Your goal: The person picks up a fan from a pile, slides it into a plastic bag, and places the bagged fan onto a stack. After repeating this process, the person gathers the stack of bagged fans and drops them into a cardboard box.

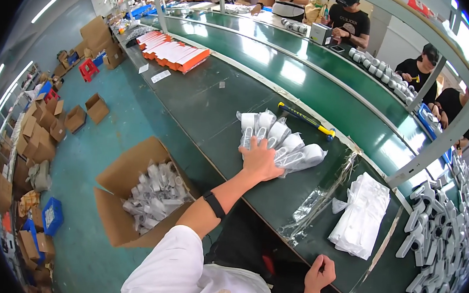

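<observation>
My left hand (261, 160) reaches across the dark green bench and grips the near ends of a row of white plastic parts (277, 132). Each part has a rounded head and a looped handle, wrapped in clear plastic bags. The fingers press among the handles, and their tips are partly hidden. By the bench's near edge, my right hand (321, 271) is closed with curled fingers, and nothing shows in it. A stack of white plastic bags (362, 214) lies on the bench beyond that hand.
A yellow-and-black hand tool (307, 121) lies behind the parts. An open carton (128, 163) of bagged parts stands at left. Orange-and-white flat boxes (170, 52) lie farther along. Grey-white devices (431, 239) crowd the right. Co-workers (350, 20) sit across the green conveyor (306, 69).
</observation>
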Tool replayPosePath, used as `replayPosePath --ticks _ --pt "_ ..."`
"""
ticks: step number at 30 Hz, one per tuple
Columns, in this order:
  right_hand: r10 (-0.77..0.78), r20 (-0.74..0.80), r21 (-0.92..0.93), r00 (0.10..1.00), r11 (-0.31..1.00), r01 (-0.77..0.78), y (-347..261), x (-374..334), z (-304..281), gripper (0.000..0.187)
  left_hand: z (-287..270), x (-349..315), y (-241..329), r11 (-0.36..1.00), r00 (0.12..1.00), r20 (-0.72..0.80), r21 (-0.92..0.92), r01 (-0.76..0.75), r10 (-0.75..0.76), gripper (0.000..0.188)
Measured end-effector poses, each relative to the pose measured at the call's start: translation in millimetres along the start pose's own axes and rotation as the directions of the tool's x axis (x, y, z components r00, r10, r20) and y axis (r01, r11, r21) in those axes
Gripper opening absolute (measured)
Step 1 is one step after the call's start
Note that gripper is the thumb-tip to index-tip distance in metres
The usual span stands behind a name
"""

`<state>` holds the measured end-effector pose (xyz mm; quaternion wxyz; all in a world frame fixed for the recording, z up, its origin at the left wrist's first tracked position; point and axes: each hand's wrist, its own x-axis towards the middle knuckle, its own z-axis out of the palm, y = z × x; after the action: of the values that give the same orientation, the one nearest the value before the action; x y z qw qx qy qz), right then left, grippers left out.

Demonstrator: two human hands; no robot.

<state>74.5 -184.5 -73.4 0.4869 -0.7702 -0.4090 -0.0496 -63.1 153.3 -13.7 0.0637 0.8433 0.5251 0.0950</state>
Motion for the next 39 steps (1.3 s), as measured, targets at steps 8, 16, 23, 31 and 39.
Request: replayPosePath --ticks 8,16,23,31,39 --pt "0.054 -0.032 -0.052 0.998 0.997 -0.056 11.0 -5.6 2.7 0.014 4.1 -20.6 -42.2 0.998 0.992 -0.121 -0.057 -0.030 0.023 0.055" --pt "0.061 -0.020 -0.131 0.998 0.989 -0.063 9.8 -4.2 4.0 0.022 -7.6 -37.9 -78.4 0.991 0.982 -0.185 -0.135 0.009 -0.035 0.051" --pt "0.075 -0.044 -0.190 0.996 0.978 -0.082 17.1 -4.8 2.4 0.024 -6.8 -30.0 -73.7 0.993 0.994 -0.099 -0.109 -0.054 0.044 0.052" --pt "0.048 -0.040 -0.172 0.998 0.984 -0.054 15.1 -2.5 5.0 0.026 -25.8 -3.2 -77.9 0.997 0.988 0.142 -0.044 -0.058 0.064 0.054" --pt "0.039 -0.059 -0.166 0.997 0.985 -0.048 14.6 -3.6 6.9 0.026 -20.0 -9.4 -80.8 0.997 0.997 0.018 -0.016 -0.070 0.070 0.052"
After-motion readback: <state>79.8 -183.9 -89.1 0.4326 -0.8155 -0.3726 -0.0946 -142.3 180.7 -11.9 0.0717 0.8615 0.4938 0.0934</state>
